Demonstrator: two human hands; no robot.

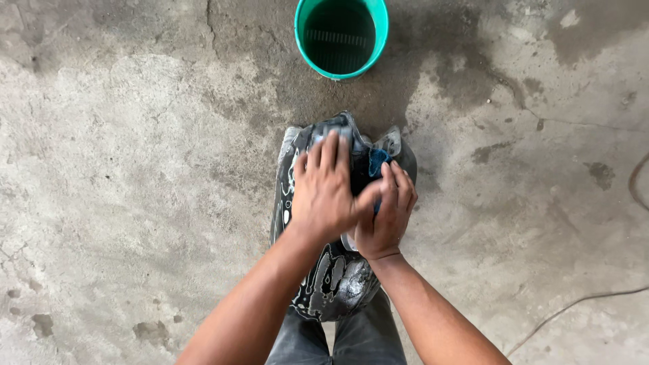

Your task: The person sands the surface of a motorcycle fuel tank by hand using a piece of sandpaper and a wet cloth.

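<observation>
A black glossy moulded part [338, 284], wet and streaked with white foam, stands on the concrete floor between my knees. My left hand [323, 189] lies flat on its upper face with fingers spread toward the top. My right hand [387, 213] presses against the part's right side and is closed on a blue sponge [377, 161], whose tip shows above the fingers. The two hands touch at the thumbs. The part's middle is hidden under them.
A teal plastic bucket [303, 40] stands on the floor just beyond the part, its inside dark. The concrete around it is darkened with wet patches. A thin cable [581, 301] runs along the floor at the lower right. My dark trouser legs [358, 338] show at the bottom.
</observation>
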